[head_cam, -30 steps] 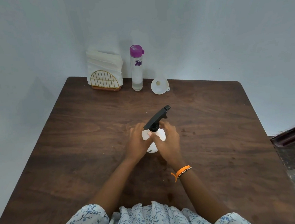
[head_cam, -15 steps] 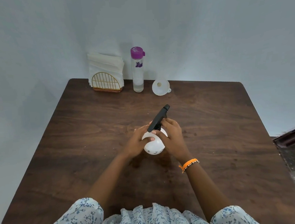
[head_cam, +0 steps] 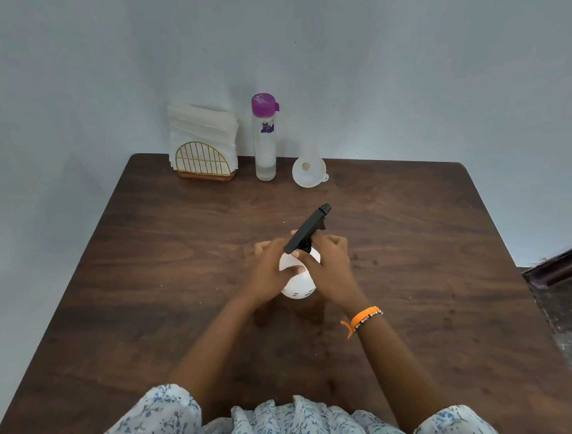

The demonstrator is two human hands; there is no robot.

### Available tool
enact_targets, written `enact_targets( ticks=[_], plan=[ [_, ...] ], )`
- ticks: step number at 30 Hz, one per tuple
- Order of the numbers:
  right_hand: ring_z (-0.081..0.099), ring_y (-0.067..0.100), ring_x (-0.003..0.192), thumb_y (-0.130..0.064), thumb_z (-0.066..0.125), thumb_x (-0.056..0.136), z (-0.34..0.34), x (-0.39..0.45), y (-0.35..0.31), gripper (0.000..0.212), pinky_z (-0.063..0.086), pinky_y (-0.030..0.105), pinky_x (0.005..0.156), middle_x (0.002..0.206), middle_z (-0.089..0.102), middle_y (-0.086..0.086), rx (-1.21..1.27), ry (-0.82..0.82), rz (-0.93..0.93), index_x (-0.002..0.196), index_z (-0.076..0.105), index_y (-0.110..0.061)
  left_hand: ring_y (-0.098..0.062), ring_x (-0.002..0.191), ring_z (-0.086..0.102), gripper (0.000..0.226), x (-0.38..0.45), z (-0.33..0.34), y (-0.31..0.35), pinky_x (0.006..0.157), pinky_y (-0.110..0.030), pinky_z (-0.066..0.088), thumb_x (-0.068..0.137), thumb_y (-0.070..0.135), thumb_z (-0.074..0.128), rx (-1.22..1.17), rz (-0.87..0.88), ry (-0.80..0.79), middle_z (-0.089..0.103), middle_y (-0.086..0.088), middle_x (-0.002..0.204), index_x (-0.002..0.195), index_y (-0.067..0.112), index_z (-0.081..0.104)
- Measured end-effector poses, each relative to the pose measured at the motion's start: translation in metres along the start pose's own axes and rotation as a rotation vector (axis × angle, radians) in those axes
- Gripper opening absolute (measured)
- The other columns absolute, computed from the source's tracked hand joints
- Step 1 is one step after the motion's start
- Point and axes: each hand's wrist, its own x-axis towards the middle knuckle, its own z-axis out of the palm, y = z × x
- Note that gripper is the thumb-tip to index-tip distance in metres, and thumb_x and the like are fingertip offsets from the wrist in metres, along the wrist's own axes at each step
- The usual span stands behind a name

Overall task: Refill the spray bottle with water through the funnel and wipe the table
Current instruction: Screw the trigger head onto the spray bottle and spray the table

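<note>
Spray bottle stood mid-worktop, tilted slightly. Left hand gripped its white body; right hand was curled about the neck under the black trigger head, apparently to unscrew it. Risks, as judged: bottle slipping or tipping if the cap resisted; dip tube dripping on the wood. Funnel and water bottle sat far back, capped, a reach away.
</note>
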Motion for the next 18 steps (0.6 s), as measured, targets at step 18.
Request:
enact_targets(
  ticks=[18],
  plan=[
    [0.037, 0.008, 0.108, -0.022, 0.039, 0.085, 0.006, -0.003, 0.012, 0.027, 0.034, 0.050, 0.102, 0.105, 0.046, -0.007, 0.075, 0.022, -0.070, 0.102, 0.053, -0.006, -0.007, 0.125, 0.038, 0.044, 0.007, 0.011, -0.015, 0.109, -0.032, 0.030, 0.088, 0.029, 0.051, -0.122, 0.113, -0.163, 0.043, 0.020, 0.128, 0.128, 0.036, 0.036]
  ],
)
